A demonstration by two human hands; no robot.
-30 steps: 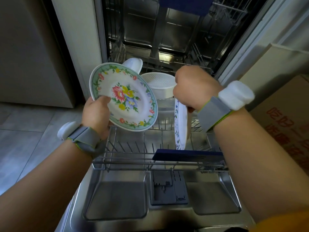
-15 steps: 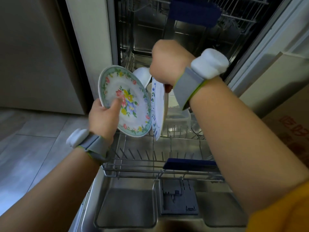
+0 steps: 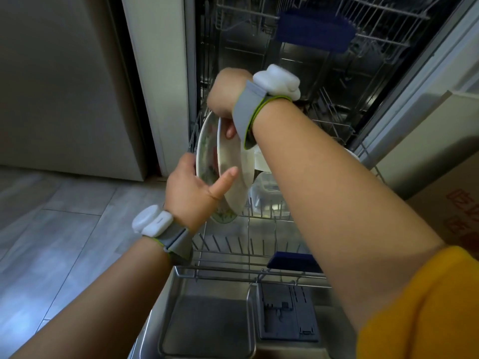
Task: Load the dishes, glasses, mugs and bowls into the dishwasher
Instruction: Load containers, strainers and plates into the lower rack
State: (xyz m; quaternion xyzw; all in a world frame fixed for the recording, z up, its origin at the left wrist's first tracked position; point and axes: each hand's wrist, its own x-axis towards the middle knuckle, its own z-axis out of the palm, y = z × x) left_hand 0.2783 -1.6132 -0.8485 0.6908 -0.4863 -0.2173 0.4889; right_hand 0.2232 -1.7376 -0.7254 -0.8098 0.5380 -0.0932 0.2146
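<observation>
Dishwasher point(image 3: 298, 104) open, door down, lower rack point(image 3: 248, 244) pulled out over it. Two plates held on edge, face to face, above the rack's left-rear corner. Floral plate point(image 3: 204, 156) on the left: left hand point(image 3: 191, 195) fingers wrap its rim, thumb lies across the white plate point(image 3: 234, 164). Right hand point(image 3: 224, 95) pinches the white plate's top rim. Clear plastic container point(image 3: 267, 193) sits in the rack just right of the plates.
</observation>
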